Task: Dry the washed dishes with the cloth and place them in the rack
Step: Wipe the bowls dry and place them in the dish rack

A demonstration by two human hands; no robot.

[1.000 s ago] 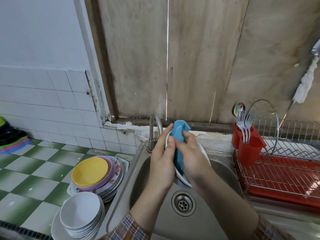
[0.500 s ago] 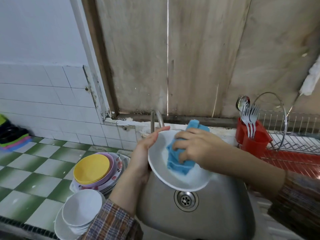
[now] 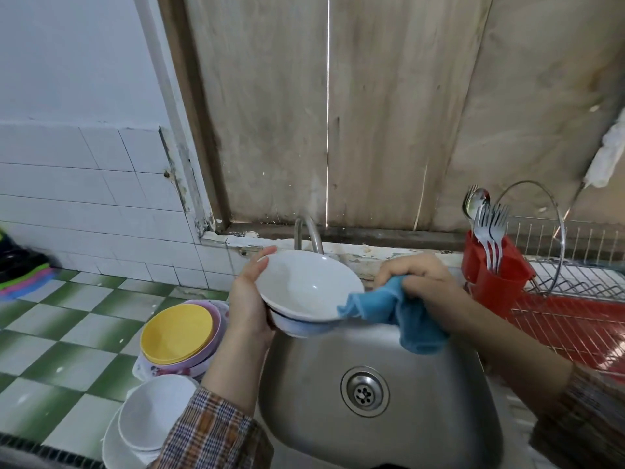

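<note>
Left hand (image 3: 248, 302) and right hand (image 3: 421, 282) left bare; left sleeve (image 3: 209, 433) and right sleeve (image 3: 590, 418) recorded as brown-orange-blue plaid.

Checkered counter (image 3: 64, 346) bears stacked plates (image 3: 176, 333) and bowls (image 3: 154, 412).

White tiled wall (image 3: 84, 198) meets worn plywood boards (image 3: 389, 113) above a green-and-white checked counter (image 3: 67, 333).

Above the sink (image 3: 422, 418), the left hand (image 3: 248, 299) grips a tilted white bowl (image 3: 304, 286) at its 9 o'clock rim. The right hand (image 3: 422, 282) clutches a blue cloth (image 3: 399, 309) that touches the rim at 4 o'clock. From the sink, plates (image 3: 176, 333) lie at 9 o'clock, stacked bowls (image 3: 152, 414) at 8, and the red rack (image 3: 575, 319) at 3.
</note>
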